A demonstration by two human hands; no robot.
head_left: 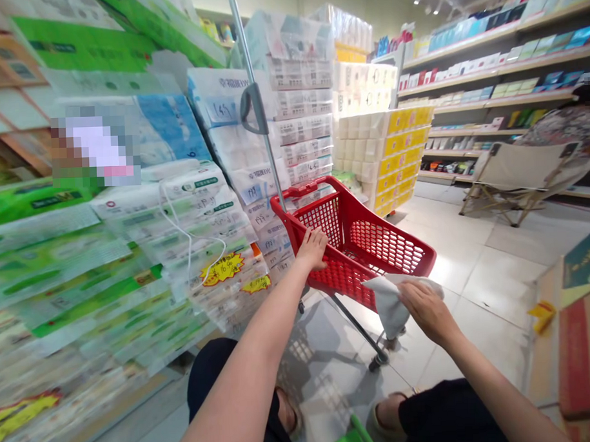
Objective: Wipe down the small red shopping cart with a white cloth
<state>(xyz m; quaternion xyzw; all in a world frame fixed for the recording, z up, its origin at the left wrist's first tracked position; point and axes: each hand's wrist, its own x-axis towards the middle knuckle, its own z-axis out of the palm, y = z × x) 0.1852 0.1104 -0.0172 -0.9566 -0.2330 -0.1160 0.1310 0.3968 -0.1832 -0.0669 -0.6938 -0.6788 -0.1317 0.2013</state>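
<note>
A red plastic shopping basket on wheels (397,246) stands on the tiled floor in front of me, its metal pull handle (252,106) rising up to the left. My left hand (313,247) grips the basket's near left rim with fingers curled over it. My right hand (426,310) presses a white cloth (389,305) against the basket's near right corner, fingers closed on the cloth. My knees in dark clothing show at the bottom.
Stacks of packaged tissue and toilet paper (212,217) crowd the left side and continue behind the basket. A yellow and white display stack (394,153) stands beyond. Shelves (487,66) line the right wall. A folding chair (520,174) and a cardboard box (579,327) stand at right.
</note>
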